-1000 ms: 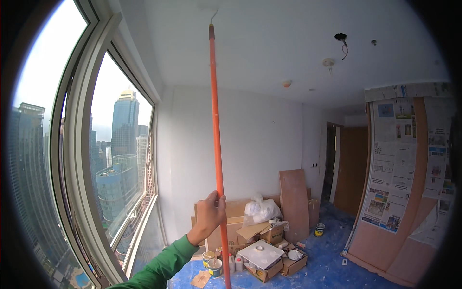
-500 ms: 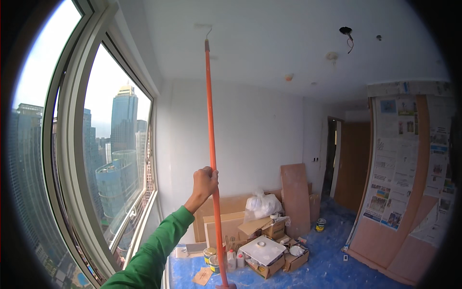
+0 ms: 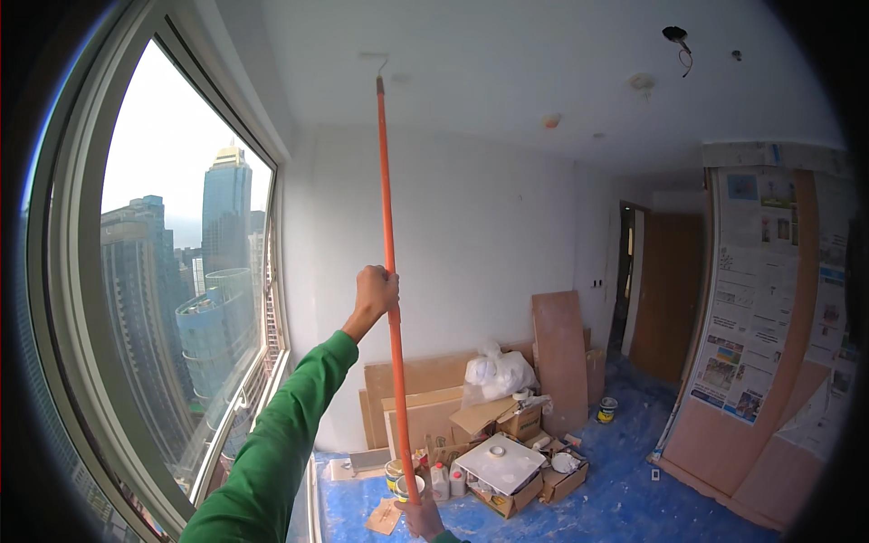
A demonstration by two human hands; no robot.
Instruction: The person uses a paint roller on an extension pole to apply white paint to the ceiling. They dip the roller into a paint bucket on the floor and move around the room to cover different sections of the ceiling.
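Head view: at far left, the window frame [image 3: 63,226] is bordering glass, with a glass tower [image 3: 226,213] standing outside. A green left sleeve [image 3: 281,425] is rising from the lower edge. The left hand [image 3: 376,291] is gripping an orange extension pole [image 3: 387,190], fingers wrapped closely around it. The pole is slanting up to a paint roller [image 3: 373,56], which is appearing at the white ceiling [image 3: 507,54]; contact cannot be told. The right hand [image 3: 422,518] is holding the pole low, near the bottom edge, fingers curling around it.

Change over one second: the left hand is now sitting higher in view, the roller is showing lower and further left, and the right hand is now appearing where only pole was visible.

Rightward on the blue floor covering [image 3: 625,466]: paint cans [image 3: 393,472] are standing beside plastic jugs [image 3: 441,482] and cardboard boxes, a white plastic bag [image 3: 500,378] is resting behind, and a brown board [image 3: 559,362] is leaning on the wall.

Labels: a small can [image 3: 606,410] is bearing a yellow-and-dark label. Newspaper sheets [image 3: 747,290] at right are carrying columns and colour photographs, their small print blurring.
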